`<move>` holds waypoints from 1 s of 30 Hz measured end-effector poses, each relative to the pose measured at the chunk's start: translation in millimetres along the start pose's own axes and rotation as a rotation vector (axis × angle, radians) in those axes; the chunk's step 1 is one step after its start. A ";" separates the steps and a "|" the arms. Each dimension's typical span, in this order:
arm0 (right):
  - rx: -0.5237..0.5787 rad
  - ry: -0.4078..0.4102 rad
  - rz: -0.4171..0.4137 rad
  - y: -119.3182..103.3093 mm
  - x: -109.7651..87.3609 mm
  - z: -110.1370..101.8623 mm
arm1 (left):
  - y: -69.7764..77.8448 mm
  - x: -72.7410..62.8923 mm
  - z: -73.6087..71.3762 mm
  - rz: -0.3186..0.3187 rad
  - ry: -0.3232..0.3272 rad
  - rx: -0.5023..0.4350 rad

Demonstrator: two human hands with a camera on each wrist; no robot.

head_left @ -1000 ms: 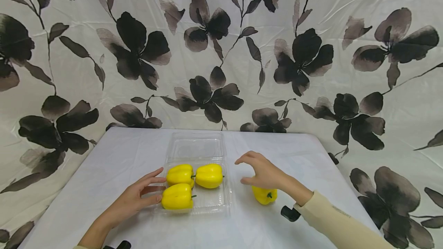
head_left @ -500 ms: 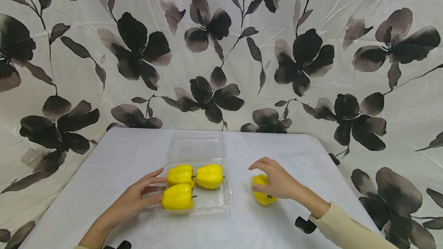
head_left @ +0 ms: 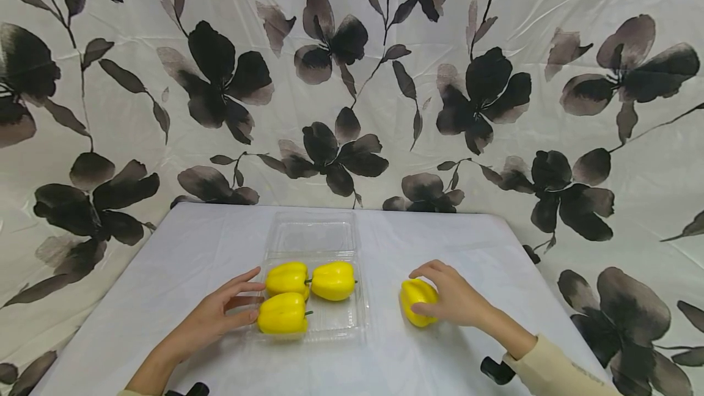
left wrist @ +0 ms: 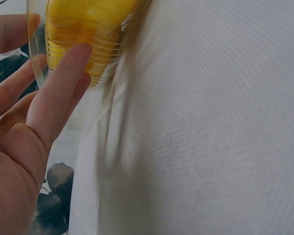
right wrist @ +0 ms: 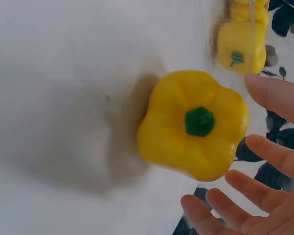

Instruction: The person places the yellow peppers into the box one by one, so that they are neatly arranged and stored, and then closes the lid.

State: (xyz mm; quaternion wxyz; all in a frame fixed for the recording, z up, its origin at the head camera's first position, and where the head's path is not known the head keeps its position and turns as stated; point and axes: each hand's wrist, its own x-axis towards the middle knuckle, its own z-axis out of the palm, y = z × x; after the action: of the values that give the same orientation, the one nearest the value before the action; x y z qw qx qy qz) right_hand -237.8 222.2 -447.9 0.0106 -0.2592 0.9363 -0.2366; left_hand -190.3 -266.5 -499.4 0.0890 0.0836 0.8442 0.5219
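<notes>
A yellow bell pepper (head_left: 418, 304) lies on the white table, right of a clear plastic clamshell box (head_left: 343, 321). My right hand (head_left: 456, 298) is at the pepper's right side, thumb in front and fingers behind. In the right wrist view those spread fingers (right wrist: 257, 188) stand beside the pepper, its green stem towards the camera. Three more yellow peppers are in the box: back left (head_left: 286, 278), back right (head_left: 333, 280), and front left (head_left: 282, 313). My left hand (head_left: 220, 313) rests at the box's left wall, fingers extended; the left wrist view shows the fingertips against its ribbed side.
The box's transparent lid (head_left: 313, 234) lies folded back towards the rear of the table (head_left: 209, 243). Behind the table hangs a white cloth (head_left: 407, 157) with dark printed flowers.
My right hand has moved right and down, from above and left of the loose pepper to its right side. The left hand and the box have stayed in place.
</notes>
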 end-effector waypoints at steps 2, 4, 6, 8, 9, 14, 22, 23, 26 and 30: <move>0.004 0.001 0.016 1.8 -0.2 2.3 | 0.0 -0.7 0.2 0.002 -0.002 -0.006; 0.011 0.003 0.027 3.2 -0.3 4.4 | -0.3 -1.1 0.3 0.006 -0.004 -0.007; 0.014 0.007 0.032 4.7 -0.4 6.4 | -0.7 -1.3 0.2 0.011 -0.004 -0.007; 0.017 0.009 0.033 5.1 -0.8 7.7 | -1.2 -1.3 0.2 0.014 -0.002 -0.004; 0.021 0.009 0.036 5.0 -0.9 8.3 | -1.5 -1.2 0.2 0.016 -0.003 -0.003; 0.022 0.011 0.049 6.5 -1.1 12.0 | -2.3 -0.8 0.0 0.016 0.000 0.002; 0.027 0.005 0.056 6.6 -1.5 12.7 | -0.5 -0.2 -0.6 0.020 0.002 0.021; 0.024 -0.002 0.054 6.1 -1.5 11.8 | -0.2 -0.4 -0.7 0.020 0.002 0.021; 0.011 -0.030 0.035 4.5 -2.0 7.3 | 0.4 -0.6 -0.5 0.020 0.001 0.022; 0.011 -0.067 0.004 3.1 -2.6 0.5 | 0.6 -0.1 -0.1 0.014 0.006 0.029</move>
State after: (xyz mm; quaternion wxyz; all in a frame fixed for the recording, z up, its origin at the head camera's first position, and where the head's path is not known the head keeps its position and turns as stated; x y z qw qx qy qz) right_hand -236.9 225.6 -450.0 0.0441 -0.2651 0.9347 -0.2328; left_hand -190.2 -266.3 -498.8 0.0817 0.0892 0.8513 0.5105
